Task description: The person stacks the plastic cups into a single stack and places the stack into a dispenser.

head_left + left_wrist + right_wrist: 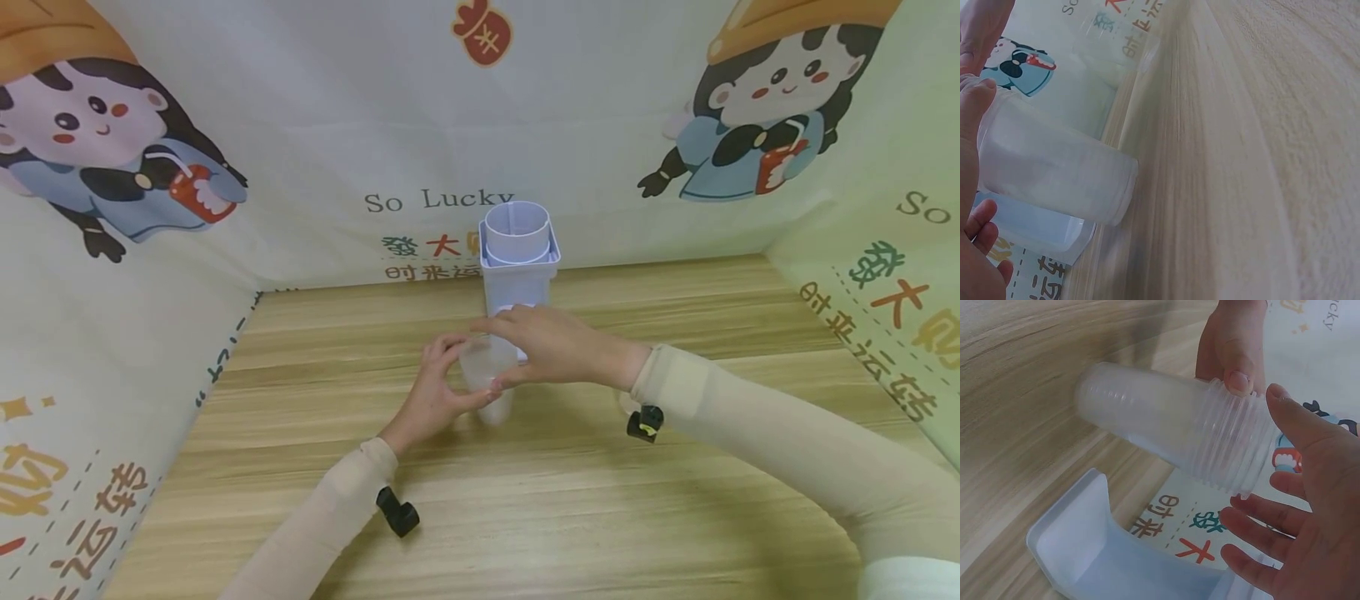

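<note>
A stack of clear plastic cups (486,362) is between my two hands, in front of the pale blue cup dispenser (517,287). Ridged rims of several nested cups (1225,434) show in the right wrist view. My left hand (438,392) holds the stack at its rim, thumb (1239,378) pressed against the edge. From the other side, my right hand (558,343) spans the rim between thumb and index finger, its other fingers (1257,569) spread away from the cups. Whether the stack's base touches the table cannot be told.
The dispenser, with a round open tube on top, stands near the back edge of the wood-grain table (600,500). Printed cloth walls (337,100) enclose the table at the back and both sides. Black clips (397,512) are strapped to both wrists.
</note>
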The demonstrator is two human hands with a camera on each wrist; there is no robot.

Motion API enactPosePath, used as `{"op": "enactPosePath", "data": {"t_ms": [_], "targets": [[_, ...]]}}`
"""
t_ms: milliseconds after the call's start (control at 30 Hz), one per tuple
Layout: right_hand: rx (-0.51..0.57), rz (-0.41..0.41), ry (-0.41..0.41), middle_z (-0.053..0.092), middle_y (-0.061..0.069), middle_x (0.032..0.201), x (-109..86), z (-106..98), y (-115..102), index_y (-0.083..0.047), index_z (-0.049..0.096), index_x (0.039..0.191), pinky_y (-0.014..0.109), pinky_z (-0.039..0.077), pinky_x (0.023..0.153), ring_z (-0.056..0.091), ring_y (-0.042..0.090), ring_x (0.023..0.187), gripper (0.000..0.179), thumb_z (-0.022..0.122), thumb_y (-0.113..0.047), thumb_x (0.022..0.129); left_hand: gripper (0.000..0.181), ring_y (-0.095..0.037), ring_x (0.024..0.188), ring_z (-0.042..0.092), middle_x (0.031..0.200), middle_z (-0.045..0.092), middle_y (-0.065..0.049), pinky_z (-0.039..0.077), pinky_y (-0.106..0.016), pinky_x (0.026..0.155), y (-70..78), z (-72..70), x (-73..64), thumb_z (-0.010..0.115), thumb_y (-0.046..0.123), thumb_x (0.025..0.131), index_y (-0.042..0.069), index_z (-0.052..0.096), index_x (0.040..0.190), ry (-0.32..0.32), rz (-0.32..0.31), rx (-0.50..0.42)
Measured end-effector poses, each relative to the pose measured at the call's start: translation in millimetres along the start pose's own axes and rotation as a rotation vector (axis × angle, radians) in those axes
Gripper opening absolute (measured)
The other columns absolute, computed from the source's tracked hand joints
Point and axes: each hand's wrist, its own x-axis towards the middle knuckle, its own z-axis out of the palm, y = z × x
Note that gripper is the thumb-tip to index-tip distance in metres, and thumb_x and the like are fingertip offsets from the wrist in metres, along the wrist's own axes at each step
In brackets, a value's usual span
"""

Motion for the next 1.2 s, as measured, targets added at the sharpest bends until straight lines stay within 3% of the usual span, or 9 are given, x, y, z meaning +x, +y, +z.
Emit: {"op": "enactPosePath", "data": {"t_ms": [200,467,900,1200], "targets": [[0.039,0.006,0.031,0.062,0.010,0.136,-8.1,-6,6,-0.014,0.049,0.144,0.046,0.049,0.103,0.060,0.029,0.123,0.078,0.076,-0.051,0.081,0.065,-0.031,0.132,0.034,0.137,0.046,-0.009,0.035,-0.058,0.107,1.5,-0.7,-1.3,0.087,0.025,0.075,0.018,0.060,0.133,0.004,-0.004,0.010],[0.023,0.039,0.075,0.060,0.013,0.139,-28.0,-14,22,-0.007,0.052,0.141,0.047,0.047,0.106,0.059,0.031,0.127,0.078,0.079,-0.048,0.079,0.068,-0.032,0.131,0.035,0.138,0.047,-0.010,0.034,-0.059,0.108,2.7,-0.9,-0.5,0.088,0.026,0.073,0.014,0.060,0.133,0.019,-0.016,0.026],[0.071,0.218,0.042,0.055,0.016,0.144,-88.9,-13,66,-0.006,0.049,0.144,0.055,0.040,0.111,0.052,0.038,0.132,0.079,0.076,-0.048,0.082,0.069,-0.032,0.134,0.034,0.140,0.046,-0.011,0.032,-0.062,0.111,1.4,1.2,-0.6,0.088,0.028,0.072,0.017,0.060,0.134,0.010,-0.043,0.027],[0.057,0.268,0.019,0.058,0.018,0.141,-125.6,-16,77,-0.005,0.050,0.143,0.057,0.044,0.106,0.055,0.040,0.127,0.080,0.079,-0.045,0.080,0.069,-0.031,0.134,0.035,0.142,0.045,-0.010,0.033,-0.062,0.111,1.1,0.1,0.0,0.088,0.030,0.073,0.019,0.059,0.135,0.003,-0.050,0.026]]}}
